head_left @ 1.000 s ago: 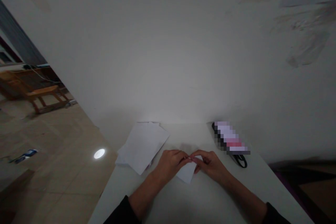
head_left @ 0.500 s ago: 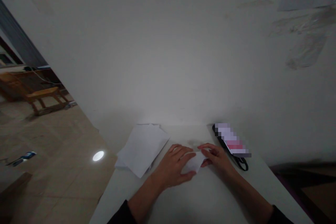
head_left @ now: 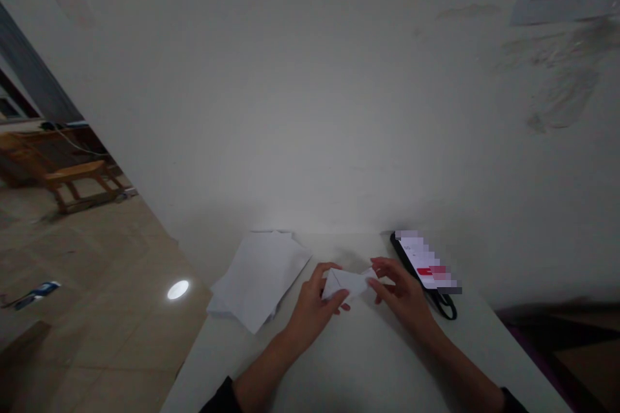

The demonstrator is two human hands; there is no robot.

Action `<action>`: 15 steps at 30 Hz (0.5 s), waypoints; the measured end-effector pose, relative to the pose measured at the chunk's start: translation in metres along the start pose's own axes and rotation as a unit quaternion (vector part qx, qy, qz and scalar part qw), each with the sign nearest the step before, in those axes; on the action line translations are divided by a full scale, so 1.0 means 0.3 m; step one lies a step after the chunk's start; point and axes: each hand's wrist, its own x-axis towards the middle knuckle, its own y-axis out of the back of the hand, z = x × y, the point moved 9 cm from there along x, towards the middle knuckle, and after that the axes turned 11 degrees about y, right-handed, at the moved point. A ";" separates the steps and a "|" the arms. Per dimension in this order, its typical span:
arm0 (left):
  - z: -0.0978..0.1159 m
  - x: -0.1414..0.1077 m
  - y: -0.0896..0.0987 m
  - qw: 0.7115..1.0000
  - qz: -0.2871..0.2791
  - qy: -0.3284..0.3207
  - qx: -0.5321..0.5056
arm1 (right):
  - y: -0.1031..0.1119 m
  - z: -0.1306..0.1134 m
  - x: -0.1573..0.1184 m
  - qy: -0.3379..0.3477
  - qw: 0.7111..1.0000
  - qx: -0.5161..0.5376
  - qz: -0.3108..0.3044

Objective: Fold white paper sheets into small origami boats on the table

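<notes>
Holding a small folded paper (head_left: 346, 282) up between both hands, just above the white table (head_left: 368, 361), near its far edge. I judge the step in hand is shaping this piece, not pressing it down. The L hand (head_left: 312, 310) grips the paper's left end: L fingers (head_left: 322, 269) and thumb are closed together on it, w/ the corner between them. The R hand (head_left: 402, 297) is at the right tip, its fingers (head_left: 375, 281) a little spread and curved; they seem to touch the tip, but from here I cannot tell if they really pinch it. The paper looks like a rough triangle, w/ a crease line on top, and no part of it rests on the table. To the left lies a stack of white sheets (head_left: 256, 281), just beside the L hand, not touched. To the right, near the R hand, is a phone (head_left: 421, 261), its face pixelated, w/ a black cord (head_left: 445, 306) by it. In my view, any further crease calls for firm two-hand control and a flat base under the paper, approx. where the hands are now.
</notes>
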 end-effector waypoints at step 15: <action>-0.009 0.020 0.014 0.998 -0.009 -0.037 0.052 | -0.026 -0.043 -0.006 0.109 0.990 -0.022 -0.089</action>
